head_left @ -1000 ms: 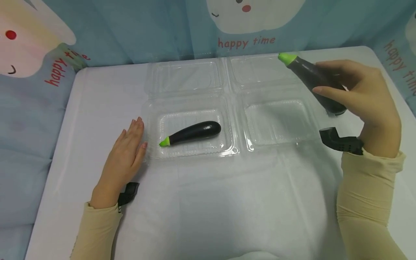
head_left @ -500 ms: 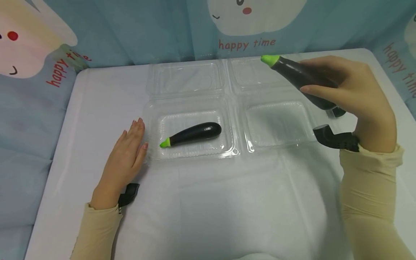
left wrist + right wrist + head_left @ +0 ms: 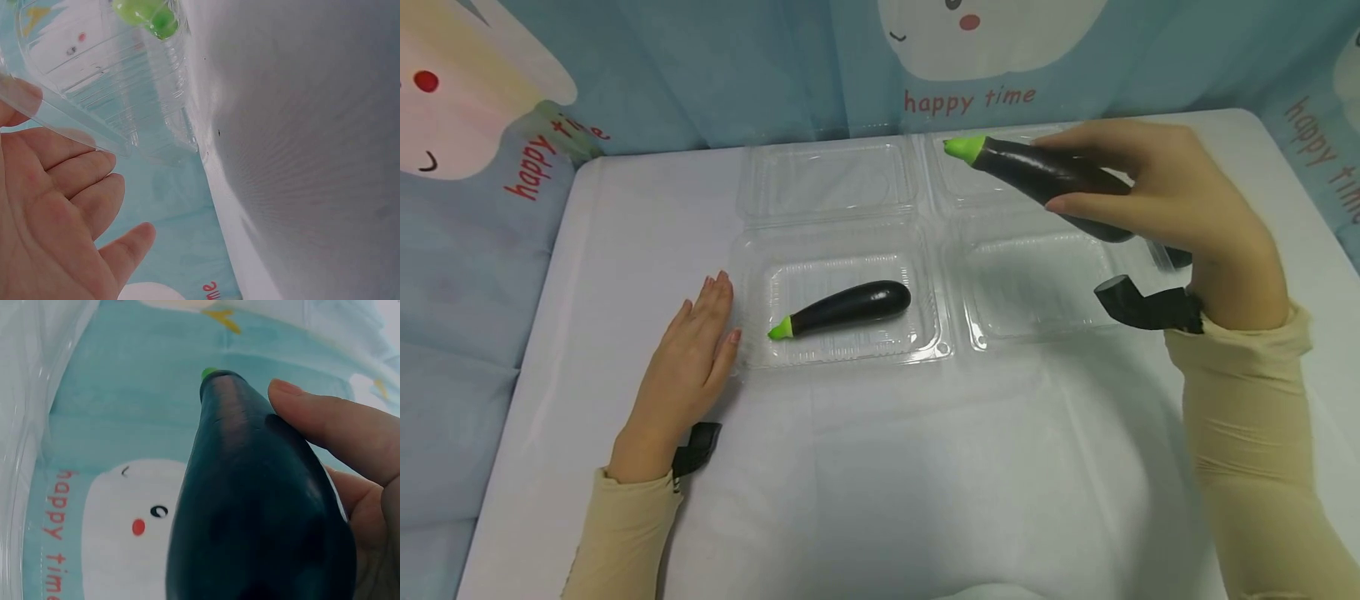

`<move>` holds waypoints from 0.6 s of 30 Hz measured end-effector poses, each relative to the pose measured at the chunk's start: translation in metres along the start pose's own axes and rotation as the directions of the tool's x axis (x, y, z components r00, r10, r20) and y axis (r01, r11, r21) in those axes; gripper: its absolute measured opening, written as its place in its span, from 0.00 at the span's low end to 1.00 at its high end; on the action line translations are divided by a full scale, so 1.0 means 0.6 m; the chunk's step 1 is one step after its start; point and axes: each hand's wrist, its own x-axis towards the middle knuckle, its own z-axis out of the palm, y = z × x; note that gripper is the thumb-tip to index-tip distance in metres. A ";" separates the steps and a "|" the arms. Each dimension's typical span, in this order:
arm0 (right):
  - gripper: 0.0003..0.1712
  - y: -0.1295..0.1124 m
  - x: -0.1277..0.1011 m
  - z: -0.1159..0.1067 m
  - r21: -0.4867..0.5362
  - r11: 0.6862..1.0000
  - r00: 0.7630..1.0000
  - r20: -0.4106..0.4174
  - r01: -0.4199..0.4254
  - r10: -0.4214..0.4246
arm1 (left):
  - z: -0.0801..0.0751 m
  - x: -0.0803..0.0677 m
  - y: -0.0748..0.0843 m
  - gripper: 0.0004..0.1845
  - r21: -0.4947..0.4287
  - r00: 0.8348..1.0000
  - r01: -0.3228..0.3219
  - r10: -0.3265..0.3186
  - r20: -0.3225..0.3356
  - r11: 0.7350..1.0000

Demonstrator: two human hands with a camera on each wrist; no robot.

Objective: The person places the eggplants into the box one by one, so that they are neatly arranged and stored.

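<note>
My right hand [image 3: 1198, 196] grips a dark purple eggplant [image 3: 1045, 171] with a green stem end, thumb on the near side and fingers on the far side. It is held above the right clear plastic container [image 3: 981, 333], stem pointing left; the right wrist view shows its thick body [image 3: 250, 487] close up. A second, slimmer eggplant [image 3: 853, 307] lies inside the left clear plastic container [image 3: 748, 250], its green end to the left. Beside that container's left wall, my left hand [image 3: 681, 367] has its fingers extended, fingertips right at the rim [image 3: 81, 122] in the left wrist view.
Both containers have their lids folded back: the left lid [image 3: 831, 179] and the right lid [image 3: 943, 196] lie toward the far edge of the white table [image 3: 925, 483]. A dark rounded thing [image 3: 1178, 257] shows partly behind my right wrist. A blue printed curtain [image 3: 760, 67] hangs behind.
My right hand has moved left with the eggplant, from the right side to over the right container. The eggplant lies nearer to level. My left hand and the other eggplant stay put.
</note>
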 end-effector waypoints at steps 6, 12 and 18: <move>0.29 -0.011 0.015 0.013 0.016 0.998 0.997 0.040 0.064 -0.065 | 0.001 -0.001 -0.002 0.29 0.000 1.000 -0.004 0.004 -0.005 1.000; 0.28 -0.023 0.030 0.023 0.022 0.988 0.984 0.091 0.150 -0.152 | 0.002 -0.001 -0.003 0.28 -0.001 1.000 -0.010 0.010 -0.009 1.000; 0.27 -0.033 0.048 0.035 0.013 0.973 0.961 0.152 0.232 -0.231 | 0.002 0.000 -0.002 0.28 0.004 1.000 -0.001 0.001 -0.002 1.000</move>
